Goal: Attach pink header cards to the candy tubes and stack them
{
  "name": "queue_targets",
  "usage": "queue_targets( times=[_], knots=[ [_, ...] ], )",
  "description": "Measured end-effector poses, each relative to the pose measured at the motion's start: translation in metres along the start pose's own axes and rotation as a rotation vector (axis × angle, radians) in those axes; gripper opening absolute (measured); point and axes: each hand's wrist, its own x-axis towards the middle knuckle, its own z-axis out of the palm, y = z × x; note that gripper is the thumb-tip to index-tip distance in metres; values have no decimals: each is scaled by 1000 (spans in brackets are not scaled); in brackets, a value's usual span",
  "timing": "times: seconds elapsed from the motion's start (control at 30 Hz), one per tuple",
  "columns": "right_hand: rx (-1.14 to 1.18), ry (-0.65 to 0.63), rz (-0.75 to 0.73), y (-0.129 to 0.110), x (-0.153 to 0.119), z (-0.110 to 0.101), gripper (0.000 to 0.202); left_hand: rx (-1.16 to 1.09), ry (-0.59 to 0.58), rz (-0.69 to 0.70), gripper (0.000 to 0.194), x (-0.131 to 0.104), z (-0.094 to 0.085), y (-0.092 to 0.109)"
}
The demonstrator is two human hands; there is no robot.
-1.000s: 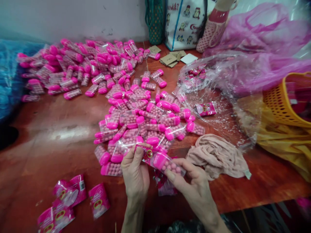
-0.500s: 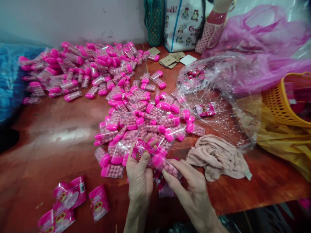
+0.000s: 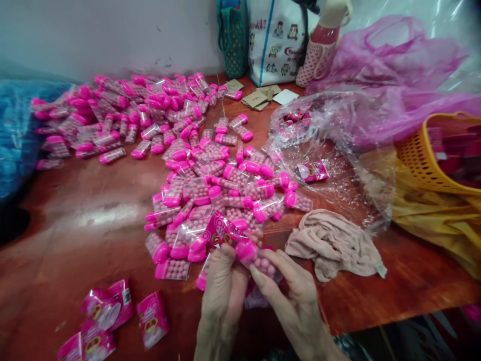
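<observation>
At six o'clock, the left hand (image 3: 224,276) is closed on a packet (image 3: 220,230); the right hand (image 3: 293,286) pinches a bottle (image 3: 259,259) low, apparently leaving its cap (image 3: 246,249) free. The pile (image 3: 203,188), at twelve, seems placed for reach.

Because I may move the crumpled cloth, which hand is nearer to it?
Right. The right hand is just left of the cloth; the left hand is farther left.
</observation>
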Motion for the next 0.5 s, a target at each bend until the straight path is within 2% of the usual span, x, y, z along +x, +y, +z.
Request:
queue_targets(
  times=[0.23, 0.3, 0.43, 0.5],
  knots=[
    [53, -8, 105, -6, 3, -3, 13, -11, -76, 22, 42, 2, -5, -3],
    [0, -13, 33, -5, 3, -3, 13, 8, -77, 26, 39, -1, -4, -4],
    [-176, 42, -233, -1, 1, 1, 23, 73, -53, 117, 31, -6, 1, -4],
    [-223, 48, -277, 0, 0, 3, 24, 103, -41, 156, 30, -5, 2, -4]
  ],
)
